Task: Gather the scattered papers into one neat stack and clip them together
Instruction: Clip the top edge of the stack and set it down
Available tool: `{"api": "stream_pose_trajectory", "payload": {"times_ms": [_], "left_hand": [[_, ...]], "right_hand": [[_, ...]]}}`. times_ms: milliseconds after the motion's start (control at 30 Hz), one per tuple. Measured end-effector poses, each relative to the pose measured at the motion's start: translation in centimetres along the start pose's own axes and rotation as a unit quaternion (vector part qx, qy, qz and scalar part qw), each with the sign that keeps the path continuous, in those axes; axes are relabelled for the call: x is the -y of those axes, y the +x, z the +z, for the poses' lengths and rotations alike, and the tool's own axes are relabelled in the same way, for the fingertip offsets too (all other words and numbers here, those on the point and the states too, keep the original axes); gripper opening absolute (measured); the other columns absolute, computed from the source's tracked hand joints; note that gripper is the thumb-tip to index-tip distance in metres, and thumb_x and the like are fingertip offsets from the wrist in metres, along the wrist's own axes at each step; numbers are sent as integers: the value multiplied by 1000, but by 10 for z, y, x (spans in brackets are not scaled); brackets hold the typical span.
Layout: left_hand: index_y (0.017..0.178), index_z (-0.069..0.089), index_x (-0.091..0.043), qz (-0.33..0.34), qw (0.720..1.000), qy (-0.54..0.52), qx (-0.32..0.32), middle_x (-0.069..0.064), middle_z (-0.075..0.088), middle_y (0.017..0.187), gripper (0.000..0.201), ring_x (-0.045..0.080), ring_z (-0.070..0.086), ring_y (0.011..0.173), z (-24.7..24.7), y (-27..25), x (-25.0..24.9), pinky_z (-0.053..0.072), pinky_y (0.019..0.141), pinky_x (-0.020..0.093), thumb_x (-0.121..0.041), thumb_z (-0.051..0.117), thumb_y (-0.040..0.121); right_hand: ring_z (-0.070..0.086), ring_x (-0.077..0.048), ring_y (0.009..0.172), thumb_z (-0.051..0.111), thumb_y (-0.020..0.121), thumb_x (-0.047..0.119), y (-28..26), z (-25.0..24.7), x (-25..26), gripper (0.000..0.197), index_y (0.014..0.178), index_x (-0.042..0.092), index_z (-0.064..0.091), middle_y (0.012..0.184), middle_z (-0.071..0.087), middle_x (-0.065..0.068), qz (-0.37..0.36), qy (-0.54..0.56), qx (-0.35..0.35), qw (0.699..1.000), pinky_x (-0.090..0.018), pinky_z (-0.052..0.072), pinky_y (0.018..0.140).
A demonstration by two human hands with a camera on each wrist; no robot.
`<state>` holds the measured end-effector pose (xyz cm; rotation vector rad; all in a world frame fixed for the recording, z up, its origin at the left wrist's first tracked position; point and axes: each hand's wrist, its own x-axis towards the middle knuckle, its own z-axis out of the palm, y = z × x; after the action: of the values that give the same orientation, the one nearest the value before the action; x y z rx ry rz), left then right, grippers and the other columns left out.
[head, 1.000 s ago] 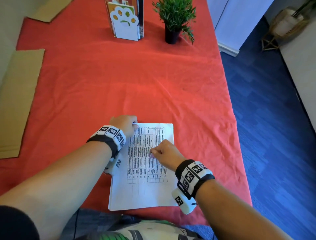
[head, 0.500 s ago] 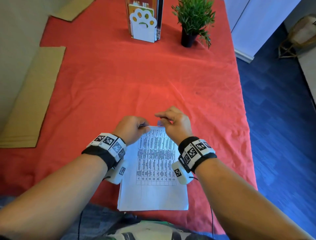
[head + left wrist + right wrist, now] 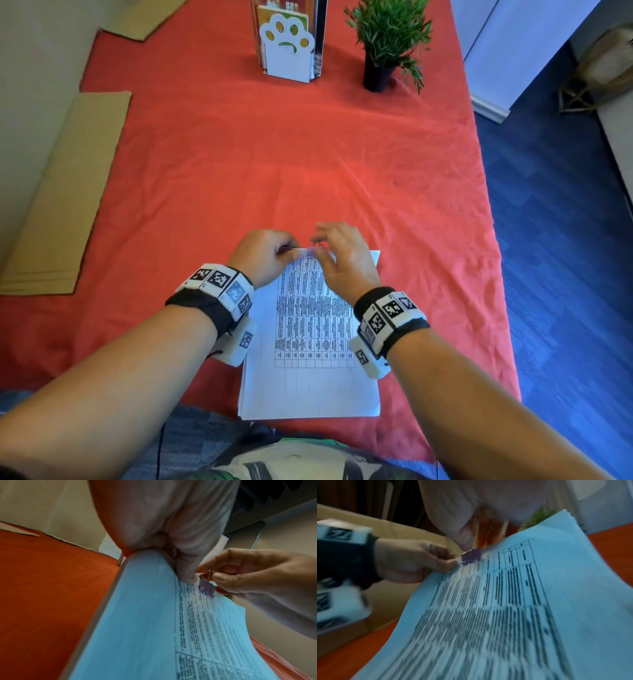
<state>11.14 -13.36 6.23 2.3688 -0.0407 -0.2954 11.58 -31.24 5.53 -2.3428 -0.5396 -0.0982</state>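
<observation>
I start from the red tablecloth (image 3: 308, 154), which carries everything: the paper stack (image 3: 308, 383) lies at its near edge, squared up, with the printed table facing up. Its far edge is lifted off the cloth, and that is where the work is.

My left hand (image 3: 263, 255) pinches the far-left part of that edge, thumb on top and fingers curled beneath, so the sheets cannot slide. I would keep that pinch firm and close to the clip, since loose sheets fan out under a spring.

My right hand (image 3: 342, 260) has the purple binder clip (image 3: 207, 587) by its wire handle, thumb and forefinger closed on the loop, the other fingers loosely spread. The clip's body already sits over the far edge, just beside the left thumb (how deep it bites I cannot tell).

To do this well, I judge I should squeeze the handles fully, push the clip on until every sheet is seated inside, then ease the handles off before letting go.
</observation>
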Motion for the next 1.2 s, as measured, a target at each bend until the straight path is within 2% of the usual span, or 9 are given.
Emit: {"api": "stream_pose_trajectory", "payload": {"times_ms": [267, 433, 633, 767, 833, 900, 967, 1067, 1200], "left_hand": [[80, 72, -20, 17, 1000, -10, 0, -3, 73, 74, 12, 16, 67, 72, 0, 0, -3, 53, 70, 35, -30, 65, 84], [76, 68, -16, 88, 995, 27, -33, -4, 61, 65, 20, 18, 57, 63, 2, -8, -10, 44, 57, 31, -34, 65, 84], [69, 60, -19, 183, 972, 102, -105, -14, 48, 60, 18, 11, 45, 58, 6, -24, -21, 29, 64, 26, -27, 66, 84], [70, 62, -21, 162, 972, 101, -135, -13, 54, 61, 16, 13, 49, 60, -6, -23, -31, 38, 67, 31, -28, 66, 84], [72, 64, -26, 151, 977, 55, -140, -12, 59, 60, 15, 11, 55, 62, -21, -17, -31, 41, 72, 32, -36, 64, 83], [69, 62, -33, 132, 980, -32, -149, -15, 64, 64, 13, 3, 56, 60, -38, -10, -35, 44, 68, 27, -37, 62, 82], [64, 58, -36, 109, 975, -102, -162, -21, 62, 62, 23, -1, 52, 56, -55, -2, -41, 40, 59, 18, -23, 63, 83], [64, 55, -34, 94, 968, -124, -199, -11, 53, 52, 31, -5, 46, 49, -83, 9, -52, 32, 50, 11, -12, 63, 85], [71, 60, -21, 58, 961, -143, -229, -4, 49, 59, 17, -6, 44, 47, -107, 24, -57, 32, 48, 8, -13, 61, 86]], "right_hand": [[57, -23, 89, 52, 66, 8, -55, 14, -2, 39, 100, 18, 70, 96, 66, 2, -113, -188, 5, 976, -36, 48, 75], [49, -24, 108, 51, 70, -1, -39, 0, 6, 55, 124, 8, 56, 122, 58, -9, -64, -164, -7, 984, -35, 43, 94], [62, -29, 95, 57, 80, 28, -22, -23, 13, 54, 132, 16, 52, 98, 70, -3, -10, -171, 81, 982, -44, 42, 97], [43, -23, 129, 61, 75, 34, -19, -40, 12, 66, 138, 28, 42, 124, 59, 3, 28, -195, -13, 980, -55, 16, 114], [24, -18, 141, 65, 71, 28, -18, -50, 5, 85, 146, 27, 24, 144, 38, 2, 67, -122, -87, 987, -43, 8, 118], [27, -9, 135, 65, 72, 19, -19, -56, -10, 92, 148, 22, 13, 146, 32, 1, 103, 81, -100, 986, -21, 15, 117], [53, -10, 113, 62, 76, 21, -21, -63, -17, 78, 142, 29, 21, 128, 53, 1, 170, 250, -75, 950, -28, 42, 103], [62, -3, 77, 62, 82, 27, -32, -67, -20, 25, 104, 22, 53, 93, 68, 1, 229, 248, -23, 941, -39, 54, 77], [60, -12, 78, 57, 77, 43, -53, -63, -34, 32, 94, 17, 60, 88, 67, -1, 239, 267, -12, 934, -41, 52, 76]]}}
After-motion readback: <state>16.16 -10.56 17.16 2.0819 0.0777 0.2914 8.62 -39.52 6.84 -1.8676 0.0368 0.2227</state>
